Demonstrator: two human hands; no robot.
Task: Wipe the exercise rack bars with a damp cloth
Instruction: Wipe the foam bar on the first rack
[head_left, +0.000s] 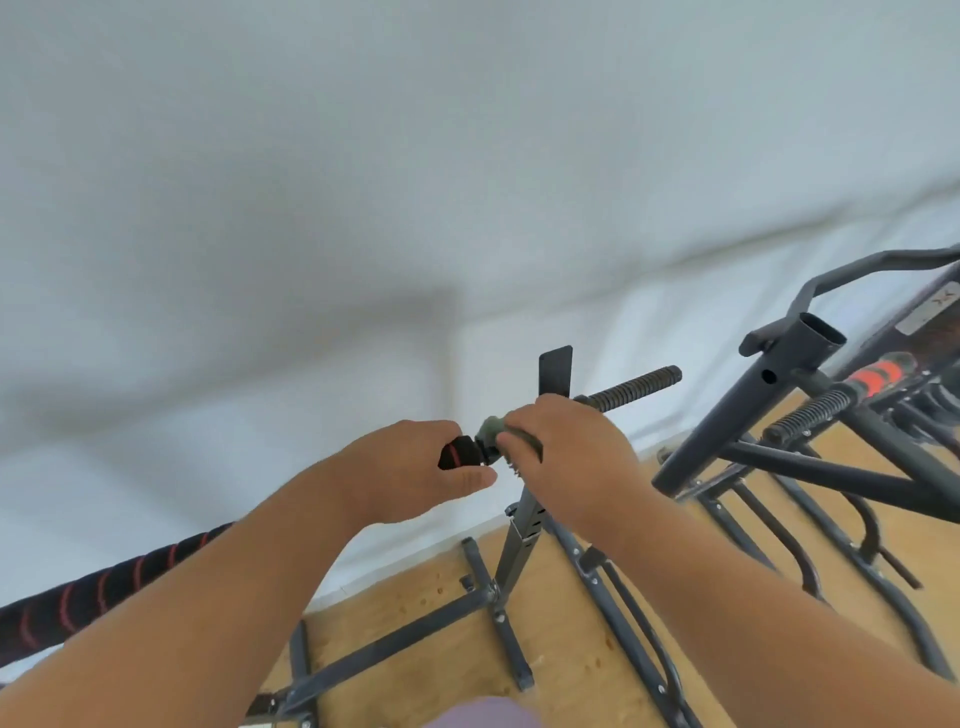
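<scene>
A barbell bar lies across a dark grey rack upright; its threaded end points up and right. My left hand grips the bar's black grip with red stripes. Right beside it, my right hand holds a dark green cloth wrapped around the bar next to the upright's top bracket. The same striped grip reappears at the lower left, behind my left forearm.
A second grey rack frame stands at the right with an open tube top, a threaded bar and an orange grip. Rack feet and cross bars spread over the wooden floor. A white wall is close behind.
</scene>
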